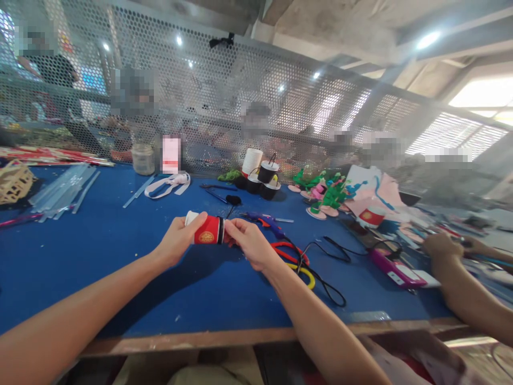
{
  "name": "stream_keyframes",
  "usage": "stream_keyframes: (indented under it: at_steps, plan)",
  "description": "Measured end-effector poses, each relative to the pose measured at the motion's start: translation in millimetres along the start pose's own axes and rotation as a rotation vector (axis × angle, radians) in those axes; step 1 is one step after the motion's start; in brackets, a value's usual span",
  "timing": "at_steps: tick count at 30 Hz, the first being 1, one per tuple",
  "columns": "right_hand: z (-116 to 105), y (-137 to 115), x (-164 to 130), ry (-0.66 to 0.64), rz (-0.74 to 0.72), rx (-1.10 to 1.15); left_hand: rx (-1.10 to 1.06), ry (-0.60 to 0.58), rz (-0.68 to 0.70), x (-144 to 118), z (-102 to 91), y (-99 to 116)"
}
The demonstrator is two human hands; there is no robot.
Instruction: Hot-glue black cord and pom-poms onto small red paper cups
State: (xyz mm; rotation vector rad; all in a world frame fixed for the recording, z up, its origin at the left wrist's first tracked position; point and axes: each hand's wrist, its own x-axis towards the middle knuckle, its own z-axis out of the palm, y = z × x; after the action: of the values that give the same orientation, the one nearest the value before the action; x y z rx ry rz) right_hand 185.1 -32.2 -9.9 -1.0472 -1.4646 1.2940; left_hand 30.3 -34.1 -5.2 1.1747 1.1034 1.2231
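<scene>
Both hands clasp one red paper cup (207, 231), lying sideways above the blue table (120, 267): my left hand (176, 240) at its white end, right hand (248, 243) pinching the opposite end. Best handled lightly; thin walls likely crush.

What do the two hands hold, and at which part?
A red paper cup lying sideways: the left hand grips its white-rimmed end, the right hand the other end.

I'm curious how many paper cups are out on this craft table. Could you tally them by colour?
Red cup: 2, one lying sideways in both hands, one standing at the right
Black cup: 3, clustered at the back
White cup: 1, behind the black ones
Total: 6

The left hand and right hand each hold an end of the red cup.
</scene>
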Motion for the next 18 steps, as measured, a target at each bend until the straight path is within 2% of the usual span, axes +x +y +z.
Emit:
stream_keyframes:
  at_steps: [3, 6, 10, 14, 16, 18]
  plan:
    - [-2, 1, 1, 0.010, 0.034, 0.113, 0.139, -0.105, 0.118, 0, -3.4, -4]
    - [-3, 0, 1, 0.038, -0.011, 0.123, 0.183, -0.175, 0.124, -1, -5.5, -3]
    - [-5, -3, -2, 0.062, -0.086, 0.032, -0.017, -0.220, -0.051, 2, -6.8, 6]
    - [-4, -8, -7, -0.015, -0.248, -0.234, -0.280, -0.289, -0.311, 6, -10.3, 16]
    - [-4, -10, -9, -0.078, -0.343, -0.392, -0.301, -0.311, -0.397, 8, -12.1, 18]
    - [-4, -10, -10, -0.125, -0.385, -0.498, -0.258, -0.310, -0.385, 8, -13.0, 17]
